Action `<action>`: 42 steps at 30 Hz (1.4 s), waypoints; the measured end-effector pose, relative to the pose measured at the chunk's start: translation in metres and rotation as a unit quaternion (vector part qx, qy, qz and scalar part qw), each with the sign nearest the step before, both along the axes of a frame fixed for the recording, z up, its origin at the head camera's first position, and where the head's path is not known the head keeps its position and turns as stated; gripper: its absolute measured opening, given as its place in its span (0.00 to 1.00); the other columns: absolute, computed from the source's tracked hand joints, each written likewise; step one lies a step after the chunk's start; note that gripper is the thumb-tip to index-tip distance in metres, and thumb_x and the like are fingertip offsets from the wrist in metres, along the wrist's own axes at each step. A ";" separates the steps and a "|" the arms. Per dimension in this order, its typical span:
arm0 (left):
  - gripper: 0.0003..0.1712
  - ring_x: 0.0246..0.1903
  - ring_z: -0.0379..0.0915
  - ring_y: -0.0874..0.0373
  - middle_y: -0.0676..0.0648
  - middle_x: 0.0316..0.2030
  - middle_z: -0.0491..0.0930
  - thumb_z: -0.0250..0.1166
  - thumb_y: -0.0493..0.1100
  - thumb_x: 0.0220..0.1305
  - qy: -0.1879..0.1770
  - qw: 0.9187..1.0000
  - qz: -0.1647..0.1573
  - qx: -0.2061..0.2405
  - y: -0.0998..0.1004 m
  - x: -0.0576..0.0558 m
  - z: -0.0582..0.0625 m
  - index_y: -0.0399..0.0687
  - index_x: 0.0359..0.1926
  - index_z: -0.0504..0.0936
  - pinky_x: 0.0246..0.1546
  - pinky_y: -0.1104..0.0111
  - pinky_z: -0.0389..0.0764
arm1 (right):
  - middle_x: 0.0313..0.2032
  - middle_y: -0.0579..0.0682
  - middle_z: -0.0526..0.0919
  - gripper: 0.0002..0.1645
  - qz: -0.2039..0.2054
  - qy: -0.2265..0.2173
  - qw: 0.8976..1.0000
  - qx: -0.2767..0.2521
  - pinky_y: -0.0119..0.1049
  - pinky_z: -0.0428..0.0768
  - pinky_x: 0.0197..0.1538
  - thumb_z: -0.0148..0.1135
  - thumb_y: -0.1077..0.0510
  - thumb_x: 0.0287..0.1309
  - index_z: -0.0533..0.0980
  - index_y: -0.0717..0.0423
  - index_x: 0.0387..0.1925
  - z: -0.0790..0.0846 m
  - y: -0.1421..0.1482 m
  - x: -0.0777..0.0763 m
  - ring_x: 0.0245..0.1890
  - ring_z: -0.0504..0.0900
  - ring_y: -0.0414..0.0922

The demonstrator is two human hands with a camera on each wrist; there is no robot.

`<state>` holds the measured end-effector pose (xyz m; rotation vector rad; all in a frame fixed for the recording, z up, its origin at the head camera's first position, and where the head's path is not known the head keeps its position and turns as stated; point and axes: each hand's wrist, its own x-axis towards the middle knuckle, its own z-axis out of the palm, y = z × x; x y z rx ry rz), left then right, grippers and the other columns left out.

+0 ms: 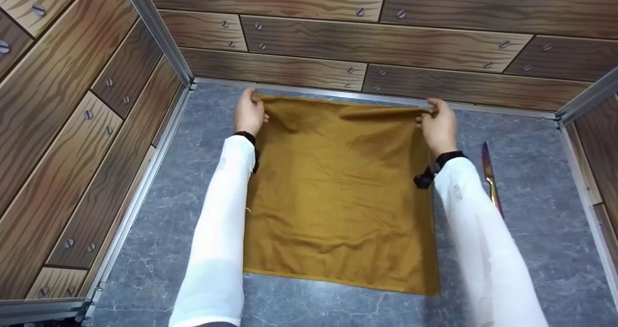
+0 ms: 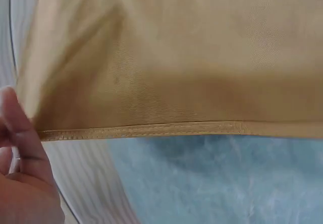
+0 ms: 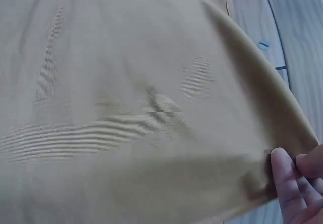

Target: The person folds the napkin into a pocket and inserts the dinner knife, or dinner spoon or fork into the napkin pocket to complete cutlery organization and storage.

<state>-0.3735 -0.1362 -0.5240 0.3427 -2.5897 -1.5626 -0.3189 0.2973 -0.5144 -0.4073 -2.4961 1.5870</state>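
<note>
A mustard-brown cloth [image 1: 333, 187] with a stitched hem is spread out between both hands, lightly creased toward its near edge. My left hand [image 1: 249, 112] pinches its far left corner; in the left wrist view the fingers [image 2: 25, 138] sit at the end of the hem. At the far right corner my right hand [image 1: 440, 126] pinches the cloth between thumb and fingers. There the right wrist view shows the fabric folded over beside the fingertips [image 3: 282, 166]. The far edge runs between the two hands with a slight sag.
A knife [image 1: 490, 177] with a shiny, rainbow-tinted surface lies right of the right forearm on the grey marbled surface [image 1: 154, 230]. Wood-patterned panels [image 1: 309, 37] stand at the back and on both sides, with metal rails along their bases.
</note>
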 end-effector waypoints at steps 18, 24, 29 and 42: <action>0.10 0.49 0.75 0.54 0.42 0.47 0.79 0.57 0.37 0.69 0.076 0.997 0.014 -0.015 -0.019 -0.005 0.024 0.38 0.48 0.78 0.51 0.69 0.73 | 0.35 0.47 0.77 0.06 -0.030 0.060 0.997 -0.042 0.25 0.76 0.35 0.56 0.67 0.58 0.75 0.62 0.38 0.023 0.019 -0.003 0.34 0.79 0.37; 0.12 0.50 0.75 0.53 0.40 0.48 0.79 0.55 0.36 0.67 0.075 0.997 -0.002 0.000 -0.031 0.000 0.027 0.36 0.48 0.79 0.51 0.69 0.73 | 0.38 0.49 0.77 0.08 -0.001 0.064 0.995 -0.072 0.24 0.79 0.41 0.56 0.67 0.59 0.75 0.65 0.40 0.021 0.033 0.003 0.37 0.82 0.40; 0.12 0.46 0.75 0.53 0.41 0.45 0.80 0.57 0.37 0.63 0.069 0.997 -0.038 -0.020 -0.049 0.011 0.028 0.37 0.44 0.81 0.47 0.68 0.75 | 0.42 0.52 0.78 0.09 0.047 0.062 0.995 -0.068 0.27 0.81 0.45 0.59 0.65 0.63 0.75 0.67 0.43 0.019 0.044 0.016 0.39 0.83 0.40; 0.07 0.43 0.75 0.53 0.46 0.42 0.81 0.64 0.39 0.63 0.032 0.978 -0.189 -0.085 -0.077 0.076 0.025 0.43 0.41 0.80 0.48 0.61 0.77 | 0.40 0.55 0.85 0.16 0.092 0.051 0.994 0.002 0.27 0.82 0.40 0.61 0.58 0.66 0.76 0.68 0.48 0.004 0.062 0.077 0.35 0.85 0.38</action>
